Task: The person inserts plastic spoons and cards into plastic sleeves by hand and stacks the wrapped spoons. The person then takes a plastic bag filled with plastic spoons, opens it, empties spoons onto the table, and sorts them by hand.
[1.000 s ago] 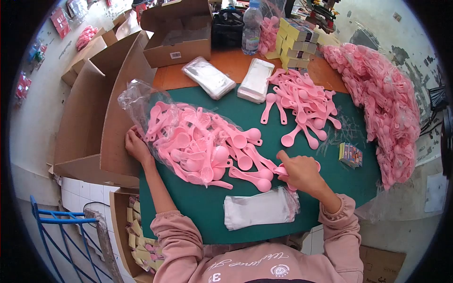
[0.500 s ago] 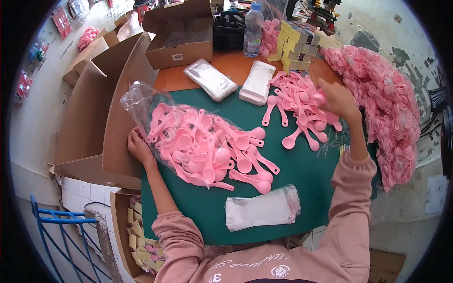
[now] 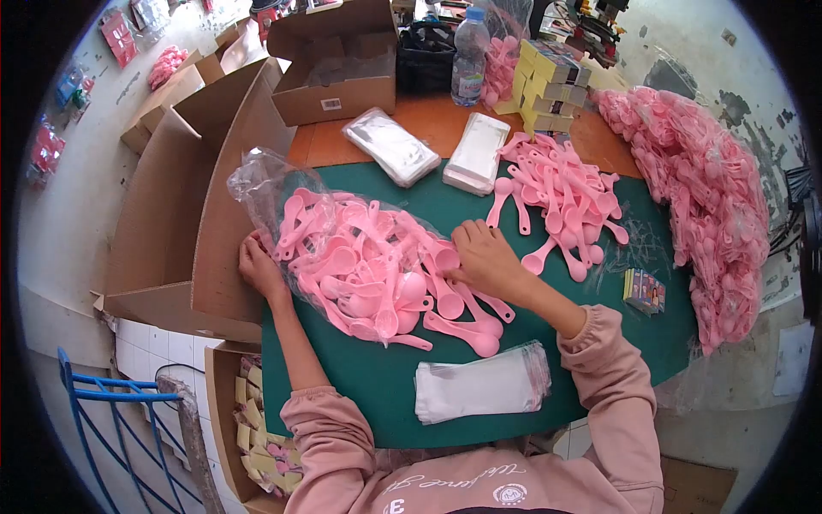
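A clear plastic bag (image 3: 257,176) full of pink plastic spoons (image 3: 364,257) lies on the green table mat. My left hand (image 3: 261,264) is closed on the bag's left edge. At the right side, where spoons spill out, my right hand (image 3: 490,261) has its fingers curled against the spoons; what lies under its fingertips is hidden. To the upper right is a loose pile of pink spoons (image 3: 565,193). Flat clear sleeves (image 3: 484,383) lie in front of me.
Packs of clear sleeves (image 3: 392,147) lie behind the bag, near a water bottle (image 3: 469,58) and stacked yellow-edged cards (image 3: 548,86). A small card stack (image 3: 644,291) sits at right, beside a heap of bagged pink spoons (image 3: 702,206). A large cardboard box (image 3: 227,197) borders the left.
My right hand has moved left from the loose spoon pile to the bag's spilled end, uncovering the small card stack. My left hand stays on the bag. The view has shifted slightly.
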`<action>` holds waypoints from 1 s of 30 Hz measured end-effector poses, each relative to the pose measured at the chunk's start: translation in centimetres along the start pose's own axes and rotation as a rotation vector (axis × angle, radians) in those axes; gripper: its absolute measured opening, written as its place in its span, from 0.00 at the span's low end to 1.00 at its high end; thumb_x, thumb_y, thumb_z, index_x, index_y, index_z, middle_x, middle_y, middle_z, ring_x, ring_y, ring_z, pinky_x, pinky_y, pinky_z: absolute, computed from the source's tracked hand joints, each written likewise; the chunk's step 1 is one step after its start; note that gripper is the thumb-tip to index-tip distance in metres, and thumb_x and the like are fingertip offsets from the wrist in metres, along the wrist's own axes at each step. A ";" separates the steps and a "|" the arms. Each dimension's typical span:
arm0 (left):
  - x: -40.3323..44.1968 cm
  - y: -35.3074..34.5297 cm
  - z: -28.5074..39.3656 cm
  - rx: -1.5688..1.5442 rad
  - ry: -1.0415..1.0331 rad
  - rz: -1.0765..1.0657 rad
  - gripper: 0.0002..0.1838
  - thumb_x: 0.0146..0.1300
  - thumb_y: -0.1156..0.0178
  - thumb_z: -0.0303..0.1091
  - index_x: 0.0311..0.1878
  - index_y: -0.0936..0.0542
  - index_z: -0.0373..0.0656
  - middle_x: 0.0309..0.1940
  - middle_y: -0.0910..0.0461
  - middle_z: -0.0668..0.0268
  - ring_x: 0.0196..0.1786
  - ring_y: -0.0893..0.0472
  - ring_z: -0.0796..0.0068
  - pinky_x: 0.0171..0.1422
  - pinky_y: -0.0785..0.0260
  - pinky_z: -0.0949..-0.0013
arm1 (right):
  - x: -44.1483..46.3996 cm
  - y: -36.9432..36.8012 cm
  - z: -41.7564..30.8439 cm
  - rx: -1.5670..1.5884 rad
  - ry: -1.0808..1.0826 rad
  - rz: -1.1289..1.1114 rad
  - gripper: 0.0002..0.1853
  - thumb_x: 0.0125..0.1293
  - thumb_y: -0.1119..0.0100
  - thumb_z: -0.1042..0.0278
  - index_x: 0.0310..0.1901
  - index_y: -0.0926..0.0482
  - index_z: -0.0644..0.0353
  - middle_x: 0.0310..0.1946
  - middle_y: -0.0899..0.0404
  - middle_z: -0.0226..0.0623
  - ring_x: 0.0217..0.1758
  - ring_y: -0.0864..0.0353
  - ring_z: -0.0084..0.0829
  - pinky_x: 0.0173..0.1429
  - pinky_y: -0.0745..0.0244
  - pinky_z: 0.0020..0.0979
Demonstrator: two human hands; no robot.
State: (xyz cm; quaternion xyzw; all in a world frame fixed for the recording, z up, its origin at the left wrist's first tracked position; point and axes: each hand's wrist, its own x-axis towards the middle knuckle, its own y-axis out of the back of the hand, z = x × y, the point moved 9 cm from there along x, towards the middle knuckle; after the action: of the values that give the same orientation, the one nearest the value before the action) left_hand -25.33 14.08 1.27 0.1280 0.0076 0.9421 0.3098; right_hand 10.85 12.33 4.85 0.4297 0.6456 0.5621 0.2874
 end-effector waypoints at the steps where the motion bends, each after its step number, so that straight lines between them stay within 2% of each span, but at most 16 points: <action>1: 0.1 0.0 -0.1 -0.002 -0.001 0.001 0.17 0.65 0.56 0.37 0.36 0.21 0.35 0.32 0.21 0.64 0.34 0.25 0.75 0.40 0.34 0.72 | 0.0 -0.6 0.0 -0.001 0.001 0.001 0.22 0.49 0.37 0.59 0.41 0.31 0.65 0.41 0.31 0.45 0.46 0.31 0.45 0.50 0.36 0.41; 4: 0.1 -0.3 -0.3 -0.064 0.001 -0.016 0.17 0.65 0.56 0.37 0.36 0.21 0.35 0.32 0.21 0.65 0.34 0.25 0.75 0.40 0.33 0.72 | 0.1 -0.6 0.4 0.006 -0.017 0.051 0.19 0.49 0.39 0.62 0.39 0.31 0.65 0.40 0.30 0.47 0.45 0.31 0.45 0.48 0.36 0.40; 6: 0.1 -0.2 -0.1 -0.006 -0.002 -0.011 0.17 0.66 0.56 0.37 0.36 0.21 0.36 0.30 0.21 0.66 0.34 0.25 0.76 0.40 0.33 0.73 | 0.5 -2.2 1.3 0.085 -0.092 -0.163 0.20 0.49 0.38 0.61 0.39 0.31 0.67 0.41 0.28 0.50 0.49 0.30 0.48 0.48 0.35 0.48; 10: 0.0 -0.4 0.0 -0.124 -0.016 -0.032 0.17 0.66 0.57 0.37 0.35 0.21 0.37 0.29 0.22 0.67 0.33 0.25 0.77 0.38 0.33 0.74 | 0.6 -3.2 1.9 0.127 -0.099 -0.312 0.19 0.52 0.41 0.63 0.40 0.31 0.69 0.41 0.26 0.53 0.49 0.28 0.47 0.48 0.34 0.47; 13: -0.1 -0.3 0.1 -0.116 0.005 -0.039 0.17 0.66 0.57 0.37 0.35 0.21 0.36 0.29 0.22 0.67 0.32 0.25 0.78 0.37 0.33 0.75 | 0.0 -1.5 1.8 0.281 -0.029 -0.334 0.16 0.54 0.44 0.64 0.38 0.32 0.69 0.36 0.25 0.52 0.43 0.24 0.46 0.45 0.30 0.44; 15: 0.0 -0.3 0.0 -0.137 -0.010 -0.033 0.17 0.66 0.57 0.37 0.35 0.21 0.36 0.29 0.22 0.68 0.31 0.25 0.79 0.36 0.33 0.76 | -1.8 -0.7 2.0 0.567 -0.220 -0.553 0.14 0.55 0.47 0.66 0.38 0.33 0.68 0.31 0.24 0.52 0.37 0.23 0.48 0.40 0.29 0.42; 16: 0.1 -0.4 -0.3 -0.137 -0.009 -0.033 0.17 0.66 0.57 0.37 0.35 0.21 0.36 0.29 0.22 0.68 0.31 0.25 0.79 0.36 0.33 0.76 | -2.5 -0.5 2.4 0.566 -0.221 -0.554 0.14 0.55 0.47 0.66 0.38 0.33 0.68 0.31 0.24 0.52 0.37 0.23 0.48 0.40 0.29 0.42; 18: 0.4 -0.4 -1.0 -0.159 0.026 -0.035 0.17 0.66 0.57 0.37 0.35 0.21 0.36 0.29 0.22 0.68 0.31 0.25 0.79 0.36 0.33 0.75 | -4.2 0.6 2.2 0.349 -0.049 -0.472 0.16 0.54 0.46 0.66 0.39 0.35 0.67 0.29 0.24 0.51 0.34 0.24 0.51 0.36 0.30 0.43; 21: 0.2 -0.3 -0.4 -0.155 0.029 -0.031 0.17 0.66 0.57 0.37 0.35 0.21 0.37 0.29 0.22 0.68 0.31 0.25 0.78 0.36 0.33 0.75 | -7.1 1.4 2.7 0.216 -0.101 -0.392 0.18 0.52 0.45 0.66 0.42 0.37 0.66 0.29 0.25 0.53 0.35 0.24 0.51 0.36 0.30 0.43; 22: 0.1 -0.4 -0.6 -0.154 0.035 -0.033 0.17 0.66 0.57 0.37 0.35 0.21 0.37 0.29 0.22 0.68 0.31 0.25 0.78 0.36 0.33 0.75 | -7.8 0.7 3.0 0.240 -0.123 -0.449 0.24 0.50 0.42 0.63 0.45 0.37 0.66 0.32 0.25 0.52 0.37 0.24 0.50 0.37 0.31 0.44; 23: 0.3 -0.3 -0.6 -0.137 0.009 -0.037 0.17 0.66 0.57 0.37 0.36 0.21 0.36 0.29 0.22 0.68 0.31 0.25 0.78 0.37 0.33 0.75 | -8.1 0.6 3.1 0.241 -0.129 -0.453 0.24 0.50 0.42 0.63 0.45 0.37 0.66 0.32 0.25 0.52 0.37 0.24 0.50 0.37 0.31 0.44; 25: 0.3 -0.6 -0.5 -0.122 -0.020 -0.049 0.17 0.66 0.57 0.37 0.36 0.21 0.36 0.29 0.22 0.68 0.32 0.25 0.78 0.37 0.33 0.75 | -8.5 0.6 2.3 0.252 -0.038 -0.462 0.31 0.47 0.39 0.61 0.52 0.39 0.65 0.38 0.29 0.54 0.36 0.26 0.53 0.37 0.31 0.44; 29: 0.4 -0.4 -0.8 -0.122 0.007 -0.051 0.17 0.66 0.57 0.37 0.36 0.21 0.36 0.30 0.22 0.67 0.33 0.24 0.77 0.38 0.32 0.74 | -7.6 0.8 1.6 0.186 -0.117 -0.445 0.34 0.47 0.37 0.58 0.53 0.38 0.66 0.41 0.30 0.53 0.42 0.26 0.51 0.42 0.32 0.44; 30: 0.4 -0.4 -0.8 -0.131 0.020 -0.055 0.17 0.66 0.57 0.38 0.36 0.21 0.36 0.30 0.22 0.66 0.33 0.24 0.77 0.38 0.32 0.74 | -7.2 1.0 1.5 0.122 -0.115 -0.347 0.33 0.46 0.37 0.58 0.51 0.37 0.66 0.40 0.30 0.52 0.44 0.28 0.49 0.44 0.33 0.44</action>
State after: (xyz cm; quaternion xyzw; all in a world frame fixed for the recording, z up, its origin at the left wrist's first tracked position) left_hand -25.58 14.68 0.51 0.0979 -0.0476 0.9329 0.3433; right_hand 15.67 6.72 4.70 0.3598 0.7256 0.4384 0.3897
